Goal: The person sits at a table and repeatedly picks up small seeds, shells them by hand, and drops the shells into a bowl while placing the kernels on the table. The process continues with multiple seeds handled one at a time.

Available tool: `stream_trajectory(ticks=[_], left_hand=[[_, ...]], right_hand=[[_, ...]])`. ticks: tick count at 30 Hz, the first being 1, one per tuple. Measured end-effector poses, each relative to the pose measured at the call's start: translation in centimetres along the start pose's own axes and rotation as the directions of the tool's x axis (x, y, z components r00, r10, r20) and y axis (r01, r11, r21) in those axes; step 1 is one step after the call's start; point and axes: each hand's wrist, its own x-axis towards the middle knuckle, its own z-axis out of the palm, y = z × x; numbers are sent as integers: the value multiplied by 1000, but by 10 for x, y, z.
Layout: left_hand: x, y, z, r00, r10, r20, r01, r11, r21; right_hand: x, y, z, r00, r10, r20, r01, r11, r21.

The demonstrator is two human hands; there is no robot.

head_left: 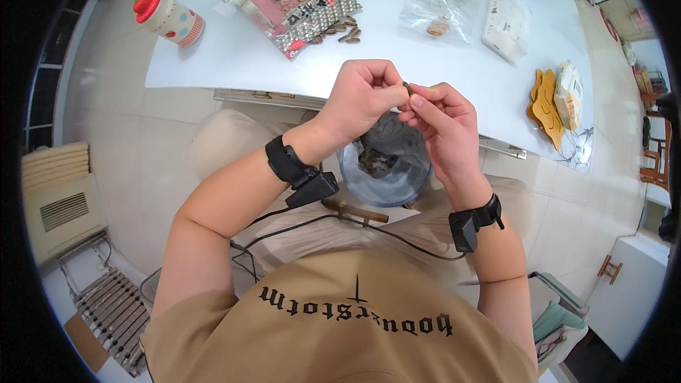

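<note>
A small dark sunflower seed (408,88) is pinched between the fingertips of both my hands, above the table's near edge. My left hand (367,90) grips it from the left with its fingers curled in. From the right, the thumb and fingers of my right hand (444,117) hold it too. Below my hands stands a bin (348,178) with a bluish rim, a grey bag and dark waste inside. Loose striped seeds (349,36) lie on the white table (298,72) beside the printed plastic seed packet (298,5).
A cream bottle with a red lid (173,18) stands at the table's left. Farther right are a clear plastic bag (439,24), a white tissue pack (505,26), a yellow leaf-shaped item (546,106) and another white packet (569,96). Black cables (340,218) cross my lap.
</note>
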Motion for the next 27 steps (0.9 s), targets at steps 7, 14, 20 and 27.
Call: stream_trajectory(ticks=[7,14,20,27], left_hand=[[1,4,2,999,50,20,-53,988,147],[4,2,0,992,125,23,-126,956,265],[4,12,-1,988,105,114,-139,925,353],[0,14,1,991,87,106,-117,940,320]], right_hand=[[3,-4,-5,989,-130,67,139,977,-160],[2,-11,-8,975,-186,119,210,947,-244],[0,-14,-8,977,-174,124,197,959,-205],[-4,-11,-8,972,-177,157,205,961,-184]])
